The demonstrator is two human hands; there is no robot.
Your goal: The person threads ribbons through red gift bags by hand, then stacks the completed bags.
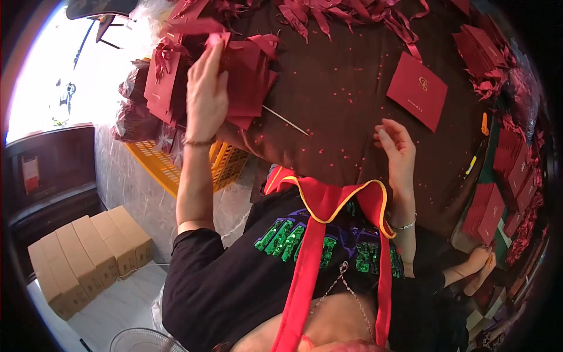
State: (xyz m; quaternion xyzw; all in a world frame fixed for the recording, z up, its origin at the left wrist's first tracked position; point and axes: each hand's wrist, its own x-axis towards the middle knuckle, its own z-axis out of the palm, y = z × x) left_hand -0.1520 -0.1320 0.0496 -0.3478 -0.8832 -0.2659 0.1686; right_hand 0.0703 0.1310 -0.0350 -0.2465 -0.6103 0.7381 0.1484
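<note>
My left hand reaches over a stack of flat, envelope-like red paper pieces with ribbons at the table's left. Its fingers are stretched out and the thumb stands apart; the fingertips meet the red paper, where a blurred red piece hides the exact contact. My right hand hovers at the right of the brown-covered table, fingers loosely curled, with nothing between them. Just beyond it lies a single flat red paper piece with a gold emblem and a ribbon at its upper edge. A thin white stick pokes out beside the stack.
Loose red ribbons lie along the far edge. An orange cutter, a yellow marker and red stacks are at right, near another person's hands. A yellow crate and cardboard boxes stand left.
</note>
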